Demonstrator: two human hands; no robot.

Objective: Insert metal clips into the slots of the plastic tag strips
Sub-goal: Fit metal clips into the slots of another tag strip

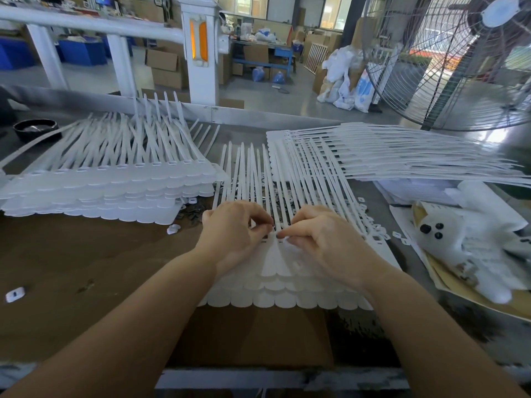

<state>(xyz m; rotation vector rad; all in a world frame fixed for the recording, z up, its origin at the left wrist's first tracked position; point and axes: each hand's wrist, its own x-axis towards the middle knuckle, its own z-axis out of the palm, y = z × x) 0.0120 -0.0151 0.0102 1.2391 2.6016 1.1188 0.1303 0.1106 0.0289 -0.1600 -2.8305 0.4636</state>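
A stack of white plastic tag strips (275,297) lies in front of me, scalloped ends toward me and thin tails pointing away. My left hand (232,239) and my right hand (319,245) rest on top of it, fingertips pinched together at a slot near the middle of the top strip. Whatever is between the fingertips is too small to make out. Small metal clips (192,215) lie loose on the table just beyond the stack, partly under the tails. A few white clip pieces (376,229) are scattered to the right.
A tall pile of tag strips (109,191) sits at left, another pile (402,156) at back right. A black bowl (36,129) stands far left. A white soft toy (471,239) lies on papers at right. A large floor fan (448,61) stands behind.
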